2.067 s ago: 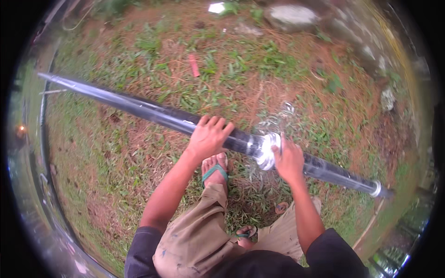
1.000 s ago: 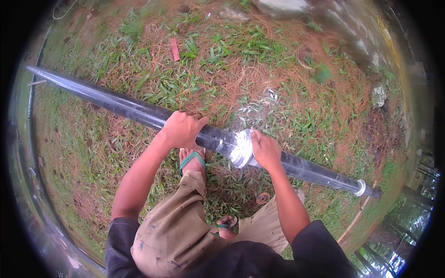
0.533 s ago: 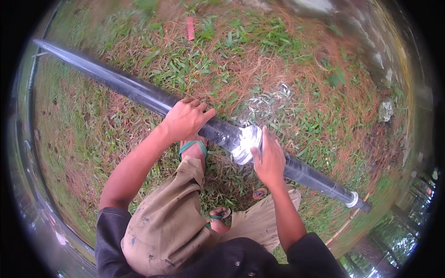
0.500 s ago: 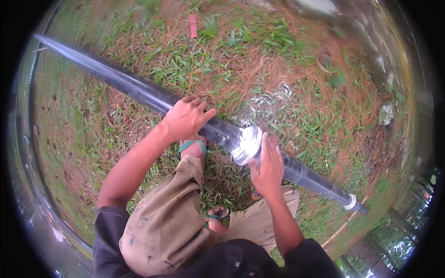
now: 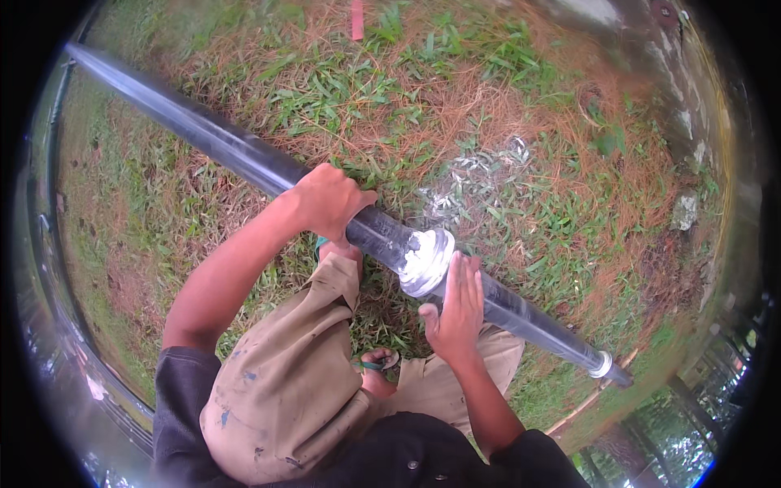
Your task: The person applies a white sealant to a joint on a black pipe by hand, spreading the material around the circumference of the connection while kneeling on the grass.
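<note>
A long black pipe (image 5: 228,149) slants across in front of me, from the far left down to the near right. Around its middle is a joint coated in thick white paste (image 5: 428,259). My left hand (image 5: 328,203) is wrapped over the pipe, left of the coated joint. My right hand (image 5: 460,313) lies against the pipe just right of the white coating, its fingers stretched out and the thumb apart. A second white ring (image 5: 600,365) circles the pipe near its right end.
White smears (image 5: 480,175) cover some grass beyond the joint. A red strip (image 5: 357,19) lies farther off. A rough stained wall or rock (image 5: 651,57) stands at upper right. A thin stick (image 5: 590,398) passes by the pipe's right end. My sandalled foot (image 5: 378,366) is below.
My right hand has shifted slightly along the joint toward me, and its thumb has spread away. The white coating appears turned and smoother at its edge. My left hand still grips the pipe.
</note>
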`<state>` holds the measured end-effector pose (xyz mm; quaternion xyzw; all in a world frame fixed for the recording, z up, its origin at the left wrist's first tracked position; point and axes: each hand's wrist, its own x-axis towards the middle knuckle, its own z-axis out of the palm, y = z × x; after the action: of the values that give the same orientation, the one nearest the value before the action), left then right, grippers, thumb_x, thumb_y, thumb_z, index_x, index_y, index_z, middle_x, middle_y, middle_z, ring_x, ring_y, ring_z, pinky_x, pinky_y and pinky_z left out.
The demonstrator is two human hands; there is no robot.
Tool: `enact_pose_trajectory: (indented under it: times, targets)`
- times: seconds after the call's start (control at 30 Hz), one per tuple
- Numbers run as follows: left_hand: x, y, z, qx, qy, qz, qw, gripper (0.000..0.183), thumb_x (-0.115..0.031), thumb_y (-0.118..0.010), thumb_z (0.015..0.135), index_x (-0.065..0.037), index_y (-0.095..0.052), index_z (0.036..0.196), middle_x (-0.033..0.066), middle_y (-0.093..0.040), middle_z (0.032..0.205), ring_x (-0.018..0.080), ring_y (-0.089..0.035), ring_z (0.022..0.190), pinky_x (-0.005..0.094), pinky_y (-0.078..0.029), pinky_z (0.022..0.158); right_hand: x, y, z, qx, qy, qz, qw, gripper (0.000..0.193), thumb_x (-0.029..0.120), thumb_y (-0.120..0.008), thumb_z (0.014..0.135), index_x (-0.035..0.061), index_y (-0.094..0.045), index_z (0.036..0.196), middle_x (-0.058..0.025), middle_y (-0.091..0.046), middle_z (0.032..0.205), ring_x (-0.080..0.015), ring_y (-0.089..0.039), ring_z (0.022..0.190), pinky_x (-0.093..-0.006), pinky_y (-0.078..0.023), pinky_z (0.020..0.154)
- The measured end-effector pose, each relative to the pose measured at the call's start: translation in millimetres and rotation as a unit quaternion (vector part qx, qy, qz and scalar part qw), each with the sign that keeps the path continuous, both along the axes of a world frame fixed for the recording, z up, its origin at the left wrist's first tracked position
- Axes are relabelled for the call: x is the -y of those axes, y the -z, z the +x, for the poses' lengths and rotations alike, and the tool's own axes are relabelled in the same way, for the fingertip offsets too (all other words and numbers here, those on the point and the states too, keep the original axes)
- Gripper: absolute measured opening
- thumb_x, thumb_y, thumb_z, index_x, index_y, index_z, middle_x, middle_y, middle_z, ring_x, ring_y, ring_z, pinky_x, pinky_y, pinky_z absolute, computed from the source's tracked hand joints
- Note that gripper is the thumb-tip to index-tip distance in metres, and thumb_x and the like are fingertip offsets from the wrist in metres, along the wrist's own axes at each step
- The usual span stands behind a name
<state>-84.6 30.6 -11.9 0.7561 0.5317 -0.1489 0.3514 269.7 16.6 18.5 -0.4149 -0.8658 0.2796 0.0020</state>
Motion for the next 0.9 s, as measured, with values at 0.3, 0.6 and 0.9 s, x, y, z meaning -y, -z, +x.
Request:
enact_pose_trajectory:
  times: [0.3,0.6,0.9]
  targets:
    - [7.9,2.9,-3.1,0.011,-0.011,-0.004,1.0,0.085,-0.071,-0.091,0.068,-0.018,-0.072,0.133,0.0117,-0.074,0.078,0.0362,-0.077,0.077,0.0493,-0.06,0.071,5.5,-10.8,-5.3,-0.005,-0.005,-0.002,1.0,0.098,0.067,-0.053,0.109,-0.0061,-0.033,0.171,-0.0322,-0.057,0.157,-0.0508,-0.051,0.151,-0.0602,-0.036,0.127]
    - [4.7,6.6,2.8,-0.007,-0.016,-0.02,1.0,0.083,-0.066,-0.091,0.07,-0.02,-0.069,0.136,0.0125,-0.075,0.079,0.0374,-0.078,0.078,0.0494,-0.06,0.072,-54.2,7.3,-19.4,0.13,0.032,-0.188,0.973,0.097,0.072,-0.041,0.112,-0.004,-0.033,0.172,-0.0287,-0.069,0.137,-0.0495,-0.065,0.128,-0.0559,-0.049,0.109]
    - [-3.1,-0.4,14.5,0.002,-0.036,-0.02,0.999,0.094,-0.07,-0.094,0.066,-0.018,-0.068,0.14,0.0105,-0.081,0.09,0.0345,-0.081,0.088,0.0483,-0.061,0.077,-69.6,20.7,-18.8,0.124,0.09,-0.151,0.977,0.088,0.072,-0.04,0.112,0.0036,-0.044,0.167,-0.0282,-0.074,0.129,-0.0525,-0.069,0.121,-0.0592,-0.053,0.1]
